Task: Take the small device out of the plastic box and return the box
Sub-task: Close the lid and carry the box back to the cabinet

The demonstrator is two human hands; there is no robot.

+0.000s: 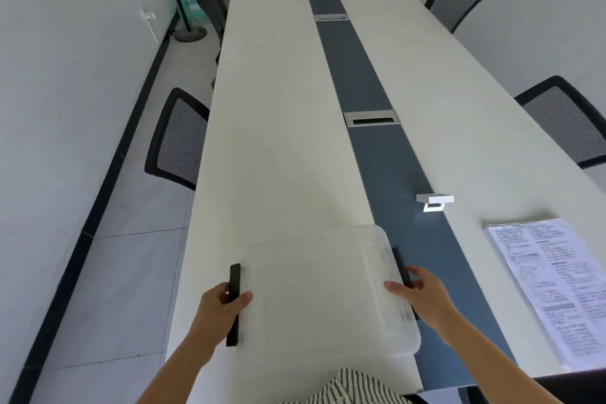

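A clear, lidded, rectangular plastic box (328, 285) with rounded corners is set on the near end of the long cream table (278, 108), its right part over the table's dark grey centre strip (370, 154). A black latch handle runs along each short side. The left hand (219, 305) is closed about the left black latch (234, 303), thumb on the box side and fingers behind. The right hand (423, 292) is curled loosely at the right black latch (405, 275), thumb laid on the lid; whether its fingers are clamped on the latch cannot be told.

The step in hand is judged to be the unlatching of the lid. It is best done with both latches swung outward together while the box is kept flat on the table, so that nothing inside is tipped (the lid is cloudy, and the small device cannot be made out through it).

The box's long axis is laid across the table, left to right, turned slightly so that the right end sits nearer the person; the lid faces up. A small white bracket-shaped object (435, 202) and a sleeve of printed papers (544, 285) lie well apart to the right.
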